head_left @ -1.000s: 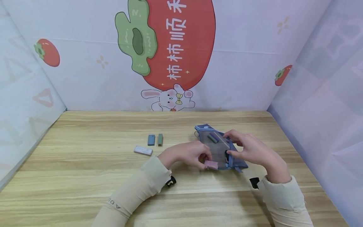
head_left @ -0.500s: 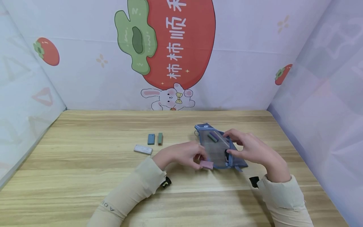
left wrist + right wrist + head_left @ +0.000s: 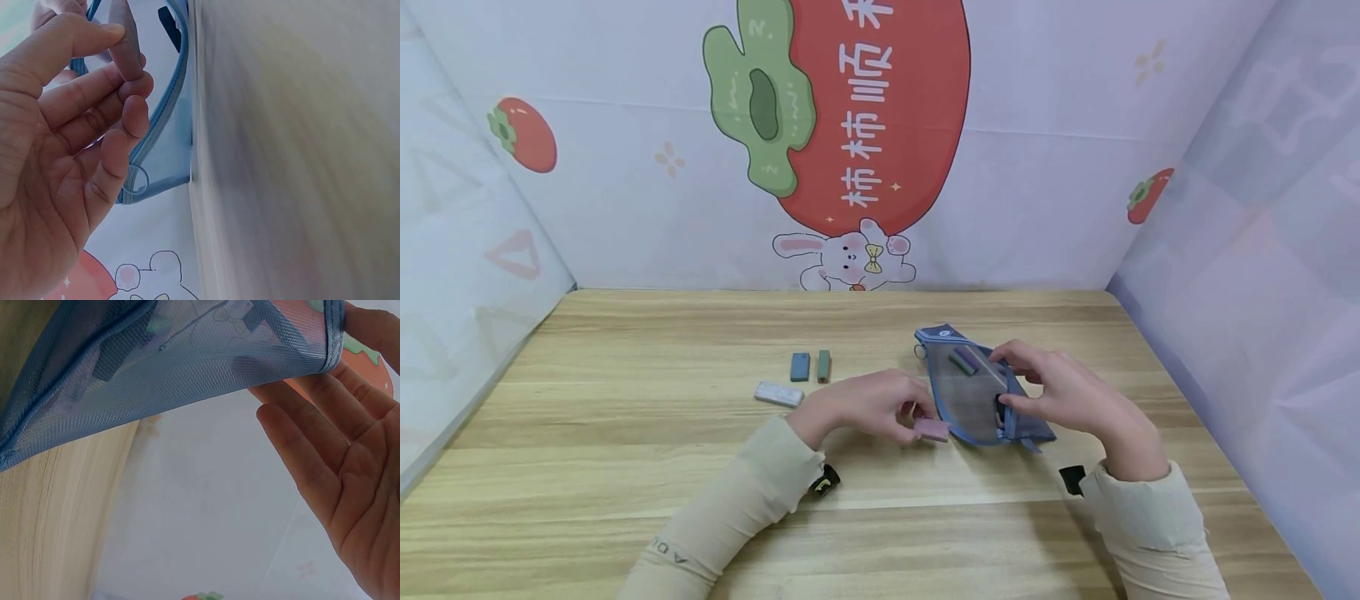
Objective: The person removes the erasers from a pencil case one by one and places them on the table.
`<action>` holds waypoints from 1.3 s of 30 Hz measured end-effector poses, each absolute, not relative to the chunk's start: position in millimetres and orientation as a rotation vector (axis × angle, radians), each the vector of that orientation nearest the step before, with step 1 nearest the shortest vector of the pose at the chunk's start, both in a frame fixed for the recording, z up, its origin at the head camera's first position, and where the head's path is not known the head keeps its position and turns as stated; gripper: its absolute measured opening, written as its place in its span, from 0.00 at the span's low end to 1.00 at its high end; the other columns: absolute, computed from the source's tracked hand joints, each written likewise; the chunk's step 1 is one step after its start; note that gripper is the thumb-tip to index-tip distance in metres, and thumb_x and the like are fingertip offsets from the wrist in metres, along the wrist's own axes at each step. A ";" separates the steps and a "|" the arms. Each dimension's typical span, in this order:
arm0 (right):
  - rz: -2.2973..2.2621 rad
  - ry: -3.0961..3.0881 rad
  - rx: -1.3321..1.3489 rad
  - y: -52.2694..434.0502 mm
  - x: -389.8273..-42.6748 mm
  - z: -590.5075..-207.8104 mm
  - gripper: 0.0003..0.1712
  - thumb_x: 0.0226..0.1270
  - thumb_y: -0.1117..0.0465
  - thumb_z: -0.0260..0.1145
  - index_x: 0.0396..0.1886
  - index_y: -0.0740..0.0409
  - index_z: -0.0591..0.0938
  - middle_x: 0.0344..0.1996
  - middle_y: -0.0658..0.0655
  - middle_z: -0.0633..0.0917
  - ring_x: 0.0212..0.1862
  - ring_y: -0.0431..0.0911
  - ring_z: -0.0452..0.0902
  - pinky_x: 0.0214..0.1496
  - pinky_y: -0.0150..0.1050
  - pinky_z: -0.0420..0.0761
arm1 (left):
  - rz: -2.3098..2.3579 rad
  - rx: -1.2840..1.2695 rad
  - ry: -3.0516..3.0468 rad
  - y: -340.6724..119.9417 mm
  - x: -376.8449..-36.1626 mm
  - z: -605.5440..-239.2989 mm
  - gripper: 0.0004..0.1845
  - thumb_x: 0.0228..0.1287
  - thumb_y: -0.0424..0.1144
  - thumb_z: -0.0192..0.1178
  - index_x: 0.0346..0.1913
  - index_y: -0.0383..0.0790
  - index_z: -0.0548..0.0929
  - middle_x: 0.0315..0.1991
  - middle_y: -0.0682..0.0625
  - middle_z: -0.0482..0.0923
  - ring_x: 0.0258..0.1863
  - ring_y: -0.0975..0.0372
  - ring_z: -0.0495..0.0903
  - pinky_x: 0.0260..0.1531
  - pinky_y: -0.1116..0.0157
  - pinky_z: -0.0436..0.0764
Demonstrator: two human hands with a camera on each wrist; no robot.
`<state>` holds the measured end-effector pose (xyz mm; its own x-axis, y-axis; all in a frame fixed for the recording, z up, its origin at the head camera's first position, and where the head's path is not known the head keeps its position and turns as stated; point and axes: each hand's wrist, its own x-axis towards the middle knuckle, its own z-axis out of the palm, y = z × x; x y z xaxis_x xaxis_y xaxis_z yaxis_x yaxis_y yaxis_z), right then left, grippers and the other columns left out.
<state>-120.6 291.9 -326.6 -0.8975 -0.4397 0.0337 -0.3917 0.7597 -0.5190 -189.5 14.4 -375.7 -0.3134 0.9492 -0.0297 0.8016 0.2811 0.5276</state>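
Note:
My left hand (image 3: 883, 403) pinches a small pink rectangular block (image 3: 932, 430) between thumb and fingers, just left of a blue zippered mesh pouch (image 3: 958, 400). In the left wrist view the block (image 3: 127, 55) shows edge-on, thumb on one side, fingertips on the other. My right hand (image 3: 1067, 392) grips the pouch by its right end, thumb and fingers spread over the zipped edge. The right wrist view has its fingers (image 3: 306, 456) partly behind the mesh (image 3: 206, 381). Green and purple pieces (image 3: 964, 361) and a dark item (image 3: 1000, 410) show inside the pouch.
Left of the pouch on the wooden table (image 3: 625, 467) lie a blue block (image 3: 801, 367), a green block (image 3: 823, 366) and a white block (image 3: 778, 394). A printed backdrop (image 3: 1037, 208) stands behind, with side walls left and right.
My left hand has drawn the pink block leftward, from over the pouch's front part to beyond its left edge. My right hand and the pouch have stayed in place.

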 end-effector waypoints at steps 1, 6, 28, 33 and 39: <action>-0.814 2.861 -0.678 292.0 -120.6 -326.4 0.25 0.62 0.64 0.70 0.58 0.57 0.75 0.54 0.62 0.84 0.54 0.60 0.83 0.56 0.57 0.81 | 0.602 1.592 2.220 13.5 -189.5 -375.3 0.11 0.59 0.37 0.64 0.46 0.43 0.85 0.37 0.56 0.79 0.33 0.63 0.77 0.33 0.76 0.74; -0.805 2.866 -0.678 291.8 -120.4 -326.0 0.25 0.62 0.64 0.70 0.59 0.58 0.75 0.53 0.61 0.84 0.54 0.60 0.83 0.55 0.57 0.81 | 0.579 1.618 2.229 10.3 -189.1 -372.6 0.10 0.59 0.36 0.64 0.45 0.43 0.85 0.36 0.56 0.79 0.33 0.65 0.76 0.33 0.76 0.73; -0.775 2.877 -0.661 290.9 -118.7 -324.7 0.25 0.62 0.63 0.70 0.59 0.58 0.75 0.54 0.63 0.84 0.54 0.59 0.83 0.55 0.57 0.81 | 0.614 1.563 2.264 -4.2 -186.4 -375.6 0.10 0.59 0.37 0.64 0.44 0.43 0.85 0.37 0.58 0.79 0.34 0.66 0.76 0.35 0.75 0.74; -0.766 2.882 -0.663 290.9 -119.1 -325.0 0.25 0.62 0.63 0.70 0.59 0.58 0.75 0.54 0.62 0.84 0.54 0.59 0.83 0.55 0.57 0.81 | 0.629 1.540 2.273 -8.0 -186.0 -374.7 0.10 0.59 0.37 0.64 0.44 0.43 0.85 0.37 0.58 0.80 0.34 0.66 0.77 0.35 0.75 0.75; -0.762 2.881 -0.667 291.2 -119.2 -325.3 0.25 0.63 0.63 0.70 0.59 0.58 0.75 0.55 0.63 0.83 0.54 0.59 0.83 0.55 0.57 0.81 | 0.638 1.493 2.283 -12.5 -186.0 -374.4 0.12 0.58 0.37 0.64 0.46 0.43 0.85 0.37 0.58 0.80 0.34 0.67 0.76 0.35 0.74 0.76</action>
<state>-119.2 291.2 -325.3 -0.9011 -0.4329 0.0261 -0.3891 0.7805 -0.4893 -186.0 -12.5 -374.4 -0.3908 0.9198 -0.0361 0.7678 0.3474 0.5384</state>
